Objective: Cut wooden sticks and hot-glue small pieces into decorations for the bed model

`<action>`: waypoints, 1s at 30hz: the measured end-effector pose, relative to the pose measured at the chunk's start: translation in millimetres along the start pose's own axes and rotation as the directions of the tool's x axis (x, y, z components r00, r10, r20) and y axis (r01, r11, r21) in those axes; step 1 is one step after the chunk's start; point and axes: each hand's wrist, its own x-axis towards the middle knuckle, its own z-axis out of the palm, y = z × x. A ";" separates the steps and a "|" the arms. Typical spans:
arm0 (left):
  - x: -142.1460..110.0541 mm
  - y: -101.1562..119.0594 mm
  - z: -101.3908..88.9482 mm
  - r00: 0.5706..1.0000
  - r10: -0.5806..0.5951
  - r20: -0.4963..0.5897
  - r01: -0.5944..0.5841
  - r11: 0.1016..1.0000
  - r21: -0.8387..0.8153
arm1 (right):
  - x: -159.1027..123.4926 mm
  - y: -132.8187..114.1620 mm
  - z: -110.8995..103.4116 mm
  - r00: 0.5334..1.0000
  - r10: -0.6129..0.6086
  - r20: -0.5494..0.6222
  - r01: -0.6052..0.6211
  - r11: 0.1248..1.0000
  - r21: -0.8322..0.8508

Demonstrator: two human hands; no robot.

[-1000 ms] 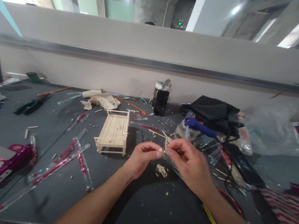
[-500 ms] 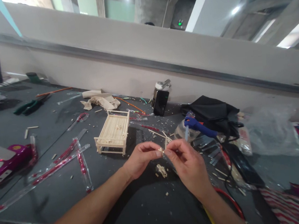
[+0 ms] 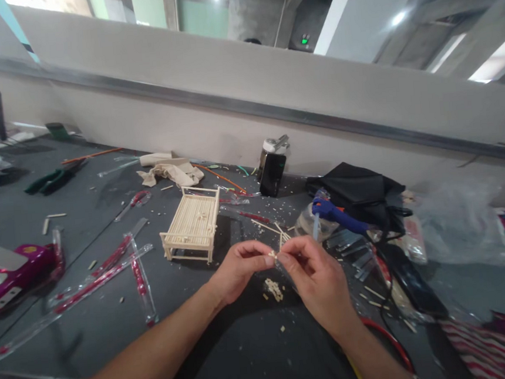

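Observation:
My left hand (image 3: 247,268) and my right hand (image 3: 313,274) meet over the middle of the dark table. Thumb and fingers of each pinch a tiny cluster of pale wooden stick pieces (image 3: 273,255), partly hidden by the fingertips. Just below lies a small heap of cut wooden bits (image 3: 274,290) on the table. A miniature bed made of wooden sticks (image 3: 193,221) stands to the left of my left hand, with a few loose bits on its slats. Behind my fingers rest several longer thin sticks (image 3: 279,229).
A blue glue gun (image 3: 341,216) and clear glue sticks (image 3: 359,257) lie at the right, near a black bag (image 3: 358,186). A phone (image 3: 272,173) leans upright at the back. Plastic-wrapped red strips (image 3: 105,276) and a magenta device (image 3: 14,272) are on the left.
Almost nothing differs. Both hands keep their pinch at the same spot, and the view has shifted very slightly.

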 end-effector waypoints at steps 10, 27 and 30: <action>-0.1 -0.4 -0.4 1.000 -0.002 -0.013 0.002 1.000 0.003 | -1.5 0.0 1.9 1.000 -0.004 0.002 0.004 1.000 -0.029; 0.5 -0.7 -0.1 0.999 -0.011 -0.032 0.011 1.000 -0.015 | -3.7 -2.0 -0.3 0.998 0.055 -0.028 -0.056 0.998 -0.040; 1.5 -0.8 -0.5 0.999 -0.015 -0.039 0.013 0.998 -0.058 | -6.2 -3.5 -5.5 0.997 0.073 -0.031 -0.074 0.997 -0.026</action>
